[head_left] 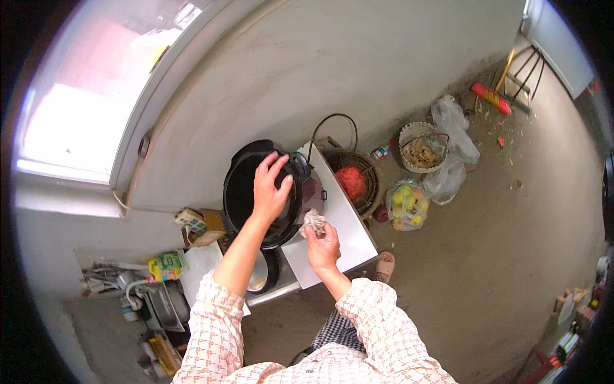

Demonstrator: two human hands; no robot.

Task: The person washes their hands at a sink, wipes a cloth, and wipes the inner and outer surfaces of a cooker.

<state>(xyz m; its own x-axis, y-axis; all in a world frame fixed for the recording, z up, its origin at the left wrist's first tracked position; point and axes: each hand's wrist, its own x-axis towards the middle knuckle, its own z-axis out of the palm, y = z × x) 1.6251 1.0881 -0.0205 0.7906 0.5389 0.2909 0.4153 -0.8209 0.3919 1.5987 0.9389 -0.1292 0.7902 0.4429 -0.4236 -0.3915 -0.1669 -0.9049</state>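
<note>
A large round black pan [240, 192] with a deep wall stands on a white-topped table [352, 240]. My left hand [271, 187] is over the pan with its fingers apart and nothing visible in it. Its fingertips come near a black fitting [298, 167] at the rim; whether they touch it I cannot tell. In my right hand [324, 247] a crumpled pale cloth [314, 221] is pinched, just right of the pan. A round, dark see-through piece [314, 192] shows beside the rim, partly hidden. Below the big pan sits a smaller black pan [271, 273], partly covered by my left arm.
A black cord [336, 115] loops up behind the table. On the floor to the right are a wicker basket [371, 192] with a red bag, a white basket [412, 165] and a bag of fruit [408, 206]. A sink [165, 305] lies at left, near a yellow-green bottle [165, 266].
</note>
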